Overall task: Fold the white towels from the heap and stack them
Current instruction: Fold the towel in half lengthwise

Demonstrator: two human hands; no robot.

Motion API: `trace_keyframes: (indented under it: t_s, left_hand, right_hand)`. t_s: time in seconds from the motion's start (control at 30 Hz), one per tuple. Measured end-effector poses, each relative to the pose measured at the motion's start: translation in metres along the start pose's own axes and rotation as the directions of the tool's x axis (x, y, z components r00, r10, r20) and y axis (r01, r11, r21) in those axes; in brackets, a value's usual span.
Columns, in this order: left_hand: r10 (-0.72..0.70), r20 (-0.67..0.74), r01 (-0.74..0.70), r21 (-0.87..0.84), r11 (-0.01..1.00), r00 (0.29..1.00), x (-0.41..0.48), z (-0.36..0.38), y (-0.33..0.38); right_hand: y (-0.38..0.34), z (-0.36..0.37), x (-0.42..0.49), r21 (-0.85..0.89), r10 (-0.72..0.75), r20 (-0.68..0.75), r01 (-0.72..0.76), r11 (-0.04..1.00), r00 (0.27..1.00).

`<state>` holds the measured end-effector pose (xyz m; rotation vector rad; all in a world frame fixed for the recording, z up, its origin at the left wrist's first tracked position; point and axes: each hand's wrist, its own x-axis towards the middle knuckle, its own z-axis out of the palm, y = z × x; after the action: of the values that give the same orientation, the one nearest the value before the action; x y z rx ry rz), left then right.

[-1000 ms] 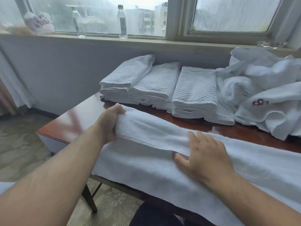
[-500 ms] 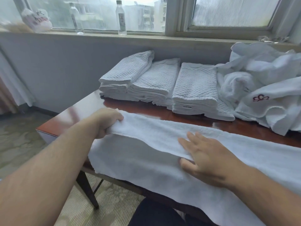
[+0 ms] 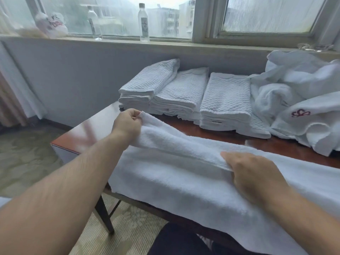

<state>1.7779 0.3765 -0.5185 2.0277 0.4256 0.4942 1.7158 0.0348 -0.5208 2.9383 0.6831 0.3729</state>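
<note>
White towel (image 3: 174, 184) lies lengthwise across near edge of the wooden table (image 3: 88, 133), front hem hanging over the edge, far long edge doubled toward the person. Left hand (image 3: 127, 124) pinches the towel's far left corner, fingers curled, corner raised off the tabletop. Right hand (image 3: 255, 173) sits mid-length on the fold line, fingers curled round the folded edge, gripping it.

Behind: three folded towel stacks (image 3: 184, 92) side by side, waffle texture, against the wall. Right of them, touching, the unfolded heap (image 3: 303, 92); one piece shows a red emblem (image 3: 300, 113). Windowsill (image 3: 184, 46) above carries two clear bottles (image 3: 143, 23) and a plastic bag (image 3: 52, 25).
</note>
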Motion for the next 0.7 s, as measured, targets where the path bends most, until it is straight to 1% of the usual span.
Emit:
trace_keyframes:
  t_s: [0.07,0.13,0.2,0.27,0.3,0.37,0.4,0.43,0.5,0.53,0.57,0.6,0.63,0.67,0.7]
  left_hand:
    - [-0.022,-0.023,0.025,0.127,0.992,1.000,-0.002,0.001,-0.007]
    - [-0.038,-0.024,0.042,0.190,0.981,0.999,-0.005,0.002,-0.010]
    - [-0.067,0.001,0.066,0.169,0.983,0.998,-0.006,0.001,-0.011]
    - [-0.083,0.004,0.082,0.132,0.988,0.997,-0.005,0.000,-0.011]
    - [-0.082,-0.009,0.082,0.105,0.991,0.997,-0.005,-0.001,-0.011]
    - [-0.075,-0.036,0.077,0.066,0.995,0.997,-0.004,-0.001,-0.012]
    - [-0.067,-0.039,0.070,0.098,0.993,0.997,-0.004,-0.001,-0.013]
    - [-0.065,-0.024,0.068,0.162,0.984,0.998,-0.005,-0.002,-0.014]
    - [-0.108,0.043,0.090,0.299,0.950,0.993,-0.007,-0.004,-0.014]
    - [-0.132,0.064,0.099,0.374,0.922,0.989,-0.009,-0.003,-0.012]
    - [-0.126,0.053,0.086,0.471,0.878,0.991,-0.013,-0.002,-0.009]
    - [-0.081,0.038,0.044,0.577,0.816,0.996,-0.018,0.002,-0.004]
    - [0.009,0.045,-0.036,0.648,0.761,0.999,-0.026,0.007,0.004]
    - [0.124,0.090,-0.152,0.660,0.736,0.988,-0.035,0.014,0.012]
    - [0.233,0.169,-0.287,0.622,0.728,0.958,-0.044,0.023,0.021]
  right_hand:
    - [-0.003,0.002,-0.006,0.027,-0.008,0.010,0.008,1.000,1.000]
    - [-0.004,0.002,-0.008,0.066,0.057,0.010,-0.057,0.996,0.998]
    - [-0.002,-0.003,-0.004,0.063,0.145,-0.018,-0.143,0.988,0.989]
    - [-0.001,-0.007,0.003,-0.012,0.195,-0.065,-0.197,0.980,0.979]
    - [0.000,-0.008,0.006,-0.041,0.203,-0.085,-0.207,0.977,0.976]
    - [0.000,-0.012,0.008,-0.034,0.194,-0.173,-0.203,0.979,0.966]
    - [0.000,-0.013,0.007,-0.032,0.168,-0.178,-0.176,0.984,0.970]
    - [-0.001,-0.012,0.005,-0.042,0.119,-0.138,-0.126,0.991,0.983]
    - [-0.001,-0.006,0.002,-0.045,0.030,0.015,-0.030,0.999,0.999]
    - [0.001,-0.004,0.000,-0.036,-0.005,0.088,0.008,0.999,0.996]
    - [0.001,-0.006,-0.002,-0.022,-0.041,0.132,0.044,0.999,0.990]
    - [0.001,-0.008,-0.003,-0.001,-0.059,0.176,0.061,0.998,0.983]
    - [-0.001,-0.010,-0.004,0.017,-0.068,0.219,0.065,0.998,0.973]
    - [-0.003,-0.011,-0.005,0.035,-0.084,0.249,0.078,0.996,0.965]
    - [-0.004,-0.012,-0.008,0.058,-0.106,0.265,0.094,0.994,0.958]
